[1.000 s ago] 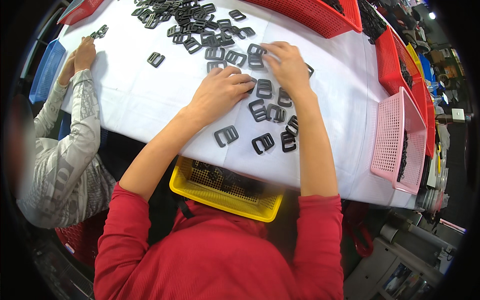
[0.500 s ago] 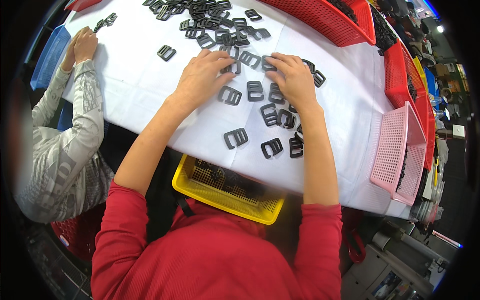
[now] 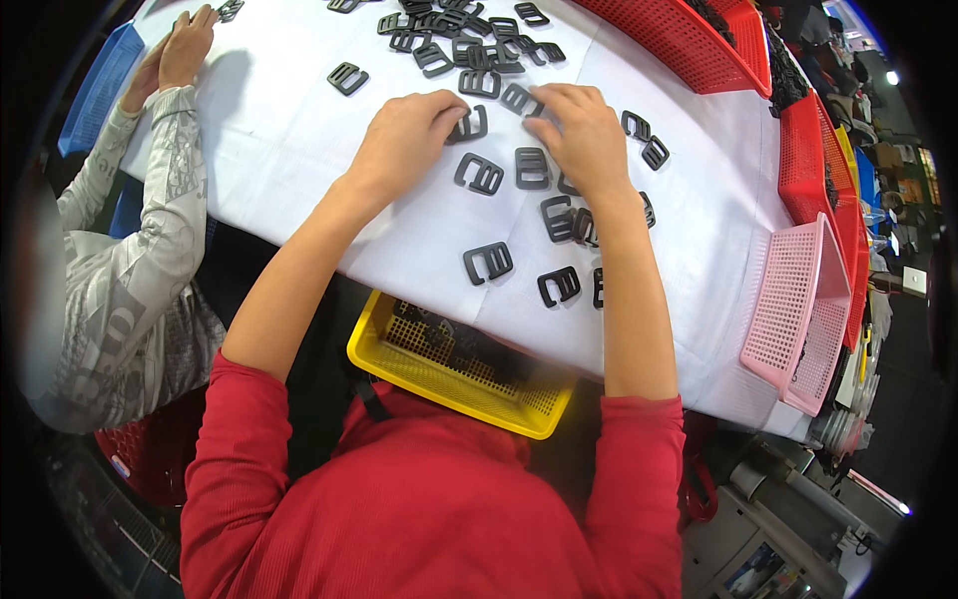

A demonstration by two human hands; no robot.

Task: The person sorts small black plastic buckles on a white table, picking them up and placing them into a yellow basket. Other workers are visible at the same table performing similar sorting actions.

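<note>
Black slide buckles with open hooked ends lie on the white-covered table. The fingertips of my left hand [image 3: 404, 140] are closed on the edge of one tilted buckle [image 3: 477, 124]. My right hand [image 3: 589, 140] has its thumb and fingers closed on another buckle [image 3: 519, 99], slightly blurred; the hand covers part of it. Between and below my hands lie several loose ones, among them an upright buckle [image 3: 533, 168], a slanted buckle [image 3: 480, 174] and a buckle [image 3: 488, 263] nearer the table edge. Some are partly hidden by my right forearm.
A heap of buckles [image 3: 469, 50] lies beyond my hands. Red baskets [image 3: 689, 50] and a pink basket [image 3: 783, 299] line the far and right sides. A yellow basket [image 3: 459, 394] sits below the table edge. At left, another person's hands [image 3: 180, 50] work by a blue tray [image 3: 100, 90].
The view has shifted slightly. My left fingers have closed from a wider spread onto a buckle. My right hand has moved left onto the buckle between my hands.
</note>
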